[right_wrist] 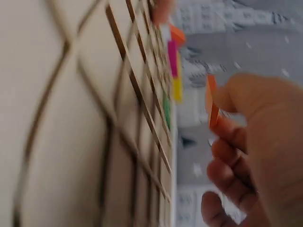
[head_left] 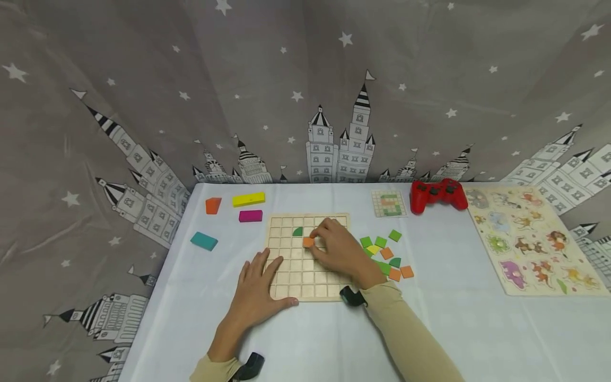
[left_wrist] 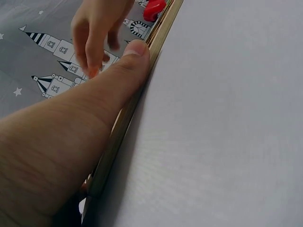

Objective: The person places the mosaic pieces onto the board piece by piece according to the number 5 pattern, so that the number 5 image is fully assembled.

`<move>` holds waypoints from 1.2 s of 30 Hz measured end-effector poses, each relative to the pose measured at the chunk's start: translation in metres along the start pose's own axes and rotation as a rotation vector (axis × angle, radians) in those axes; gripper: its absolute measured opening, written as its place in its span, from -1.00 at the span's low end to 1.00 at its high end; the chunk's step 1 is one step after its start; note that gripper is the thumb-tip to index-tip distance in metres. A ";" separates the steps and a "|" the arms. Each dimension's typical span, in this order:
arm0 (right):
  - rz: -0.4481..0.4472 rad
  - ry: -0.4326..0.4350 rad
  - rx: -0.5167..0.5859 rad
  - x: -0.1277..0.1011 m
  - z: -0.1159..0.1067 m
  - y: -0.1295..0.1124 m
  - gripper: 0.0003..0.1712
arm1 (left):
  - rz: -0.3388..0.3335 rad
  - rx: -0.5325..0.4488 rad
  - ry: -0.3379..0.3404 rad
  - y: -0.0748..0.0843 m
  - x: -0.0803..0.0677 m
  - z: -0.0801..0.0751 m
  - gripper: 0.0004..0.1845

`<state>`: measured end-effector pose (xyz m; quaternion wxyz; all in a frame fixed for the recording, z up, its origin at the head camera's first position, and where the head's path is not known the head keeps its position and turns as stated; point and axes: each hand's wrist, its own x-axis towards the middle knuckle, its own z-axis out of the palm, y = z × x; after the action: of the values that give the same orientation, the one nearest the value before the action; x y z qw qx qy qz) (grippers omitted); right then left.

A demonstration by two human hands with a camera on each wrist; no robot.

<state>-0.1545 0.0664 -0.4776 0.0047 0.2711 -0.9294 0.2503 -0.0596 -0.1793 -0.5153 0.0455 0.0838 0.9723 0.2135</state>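
A wooden grid board [head_left: 296, 278] lies on the white table. My right hand [head_left: 341, 250] is over its upper right part, pinching a flat orange square tile [head_left: 308, 242] between thumb and fingers. In the right wrist view the orange tile [right_wrist: 211, 100] is held on edge, apart from the board's surface. A dark green quarter-round tile [head_left: 298, 231] sits in a cell near the board's top, just left of the held one. Fingers spread, my left hand [head_left: 255, 292] rests at the board's lower left corner, its thumb along the near edge.
Right of the board lie several loose green, orange and yellow tiles [head_left: 394, 235]. A pattern card [head_left: 375, 208], a red game controller [head_left: 431, 196] and an animal puzzle board [head_left: 496, 260] stand beyond. Yellow [head_left: 249, 199], magenta [head_left: 250, 216], teal [head_left: 204, 241] and orange [head_left: 212, 205] blocks are at left.
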 end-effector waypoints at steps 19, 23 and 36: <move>0.060 -0.045 -0.082 0.030 0.032 -0.018 -0.70 | 0.016 0.002 0.001 -0.002 0.000 -0.001 0.20; 0.064 -0.045 -0.090 0.031 0.033 -0.017 -0.70 | 0.012 0.001 0.006 -0.001 0.000 -0.001 0.19; 0.105 -0.018 -0.063 0.025 0.029 -0.016 -0.76 | 0.009 -0.005 -0.007 0.000 -0.002 -0.003 0.19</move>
<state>-0.1640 0.0290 -0.4917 -0.0083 0.2239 -0.9498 0.2183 -0.0584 -0.1811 -0.5122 0.0481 0.0890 0.9711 0.2161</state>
